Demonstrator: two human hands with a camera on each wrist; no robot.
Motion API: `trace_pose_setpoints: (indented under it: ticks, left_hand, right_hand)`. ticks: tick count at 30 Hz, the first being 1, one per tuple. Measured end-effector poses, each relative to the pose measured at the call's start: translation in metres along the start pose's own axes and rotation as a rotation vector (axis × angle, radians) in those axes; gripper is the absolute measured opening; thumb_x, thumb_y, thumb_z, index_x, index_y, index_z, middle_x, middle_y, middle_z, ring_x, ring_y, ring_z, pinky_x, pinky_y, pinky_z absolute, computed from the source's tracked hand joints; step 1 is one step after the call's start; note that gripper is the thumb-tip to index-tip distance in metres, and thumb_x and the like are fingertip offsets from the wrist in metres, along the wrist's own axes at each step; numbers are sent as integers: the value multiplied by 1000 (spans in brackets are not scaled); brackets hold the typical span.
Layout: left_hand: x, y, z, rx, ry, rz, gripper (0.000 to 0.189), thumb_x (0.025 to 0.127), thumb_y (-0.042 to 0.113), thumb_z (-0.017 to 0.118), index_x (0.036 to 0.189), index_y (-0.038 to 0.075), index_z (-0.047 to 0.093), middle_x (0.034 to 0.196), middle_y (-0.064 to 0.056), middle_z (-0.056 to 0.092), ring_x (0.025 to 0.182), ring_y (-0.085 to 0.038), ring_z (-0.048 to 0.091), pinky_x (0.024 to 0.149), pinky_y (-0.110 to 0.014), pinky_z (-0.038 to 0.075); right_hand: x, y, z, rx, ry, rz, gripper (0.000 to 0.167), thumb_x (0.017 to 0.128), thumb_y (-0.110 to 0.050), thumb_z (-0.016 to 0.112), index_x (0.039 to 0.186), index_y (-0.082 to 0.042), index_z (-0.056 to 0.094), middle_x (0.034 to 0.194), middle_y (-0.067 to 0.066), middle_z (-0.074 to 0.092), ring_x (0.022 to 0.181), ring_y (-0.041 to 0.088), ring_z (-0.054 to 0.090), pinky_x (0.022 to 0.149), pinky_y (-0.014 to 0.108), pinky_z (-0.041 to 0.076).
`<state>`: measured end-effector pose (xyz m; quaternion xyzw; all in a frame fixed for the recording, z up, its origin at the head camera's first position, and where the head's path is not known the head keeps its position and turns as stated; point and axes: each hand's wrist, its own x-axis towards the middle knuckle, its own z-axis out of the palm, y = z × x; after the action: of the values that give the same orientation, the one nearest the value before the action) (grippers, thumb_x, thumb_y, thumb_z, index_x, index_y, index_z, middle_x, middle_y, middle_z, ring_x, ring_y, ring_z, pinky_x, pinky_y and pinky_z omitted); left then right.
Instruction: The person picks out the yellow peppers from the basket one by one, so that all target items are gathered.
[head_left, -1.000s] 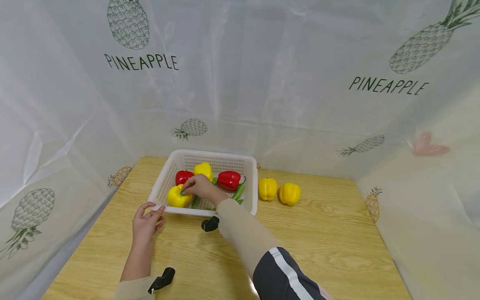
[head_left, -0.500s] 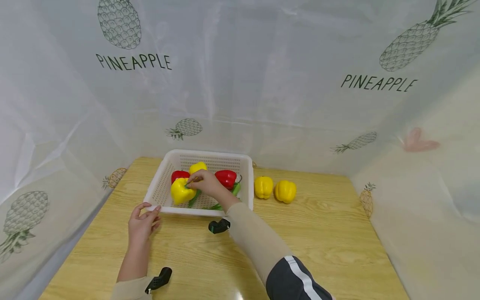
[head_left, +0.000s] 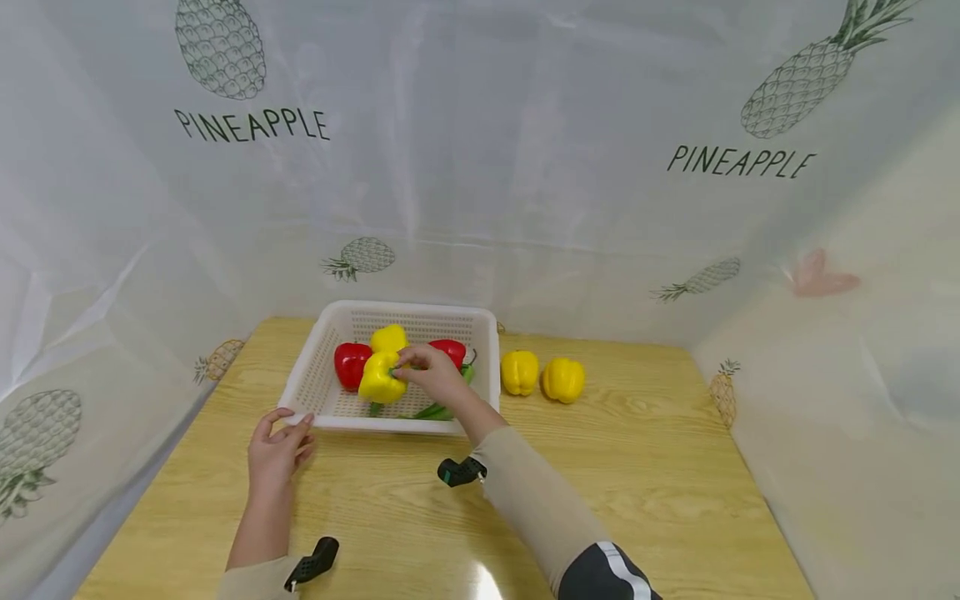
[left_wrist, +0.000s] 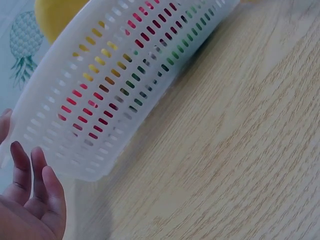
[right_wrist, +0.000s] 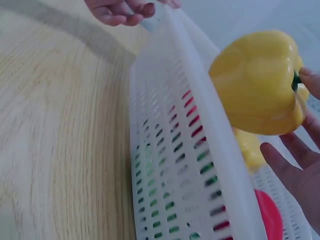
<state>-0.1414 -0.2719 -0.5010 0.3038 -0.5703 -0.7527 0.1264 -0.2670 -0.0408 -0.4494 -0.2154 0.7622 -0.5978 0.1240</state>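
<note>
A: How are the hands placed?
B: The right hand (head_left: 437, 377) reaches in from the lower right of the frame over the white basket (head_left: 390, 425), thumb and fingers pinching a yellow pepper (head_left: 379, 380) by its green stem (right_wrist: 296, 81). The left hand (head_left: 276, 450), at the lower left, holds the basket's lower-left corner by the rim, its other fingers loosely bent.
A: And the pepper itself?
B: Left of centre, above the basket, tipped sideways with its stem to the right. It partly hides a second yellow pepper (head_left: 388, 335).
A: What differs from a second ago?
B: It was lower, by the basket's lower-left corner; now it is higher and further right. The left-hand red pepper (head_left: 349, 367), partly covered then, shows more fully, while the right-hand red pepper (head_left: 450, 348) is more hidden behind the hand. The left hand keeps the same corner.
A: The surroundings?
B: A wood-grain worktop (head_left: 637, 483), glare at bottom centre. Two yellow peppers (head_left: 520, 372) sit right of the basket. A pale sheet (head_left: 480, 183) printed with pineapples hangs behind.
</note>
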Motion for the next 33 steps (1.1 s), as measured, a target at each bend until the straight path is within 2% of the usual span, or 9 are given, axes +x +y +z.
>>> trace_pose_setpoints:
  ticks: [5, 9, 13, 18, 27, 33]
  left_hand:
    - [-3, 2, -1, -13, -1, -11, 38, 86, 14, 77, 113, 15, 50, 65, 4, 65, 59, -9, 65, 54, -22, 54]
    - [-4, 3, -1, -23, 0, -12, 41, 85, 15, 78, 114, 13, 50, 64, 3, 64, 61, -10, 66, 54, -22, 54]
    - [-2, 3, 0, -15, -1, -19, 39, 86, 15, 77, 114, 15, 50, 63, 2, 63, 61, -11, 65, 54, -22, 54]
    - [1, 2, 1, -12, 4, -33, 36, 86, 15, 76, 111, 19, 51, 63, 3, 64, 60, -10, 65, 54, -22, 54]
    - [1, 1, 2, -23, 9, -20, 37, 86, 15, 77, 112, 17, 50, 62, 3, 64, 58, -9, 64, 52, -22, 54]
    - [0, 1, 2, -18, 9, -25, 36, 86, 15, 76, 111, 19, 51, 62, 4, 63, 58, -9, 64, 52, -22, 54]
  right_hand:
    - [-9, 5, -9, 112, 13, 7, 8, 93, -10, 68, 98, -6, 63, 129, 5, 58, 110, 20, 59, 85, 30, 54]
    - [-18, 10, -14, 165, -3, 34, 9, 96, -11, 64, 101, -4, 60, 126, 6, 59, 103, 20, 61, 82, 34, 55]
    - [-27, 13, -20, 188, 6, 54, 11, 98, -12, 61, 105, -5, 57, 119, 9, 59, 96, 21, 62, 82, 41, 56]
    - [-37, 18, -31, 171, 12, 81, 14, 100, -15, 58, 110, -7, 54, 118, 11, 57, 97, 25, 62, 87, 53, 52]
    - [-50, 15, -62, 143, 3, 68, 16, 101, -12, 56, 110, 1, 55, 115, 14, 54, 96, 25, 61, 85, 54, 53]
    - [-61, 12, -80, 166, 44, 111, 18, 101, -13, 54, 112, 1, 57, 121, 15, 54, 100, 26, 60, 81, 48, 56]
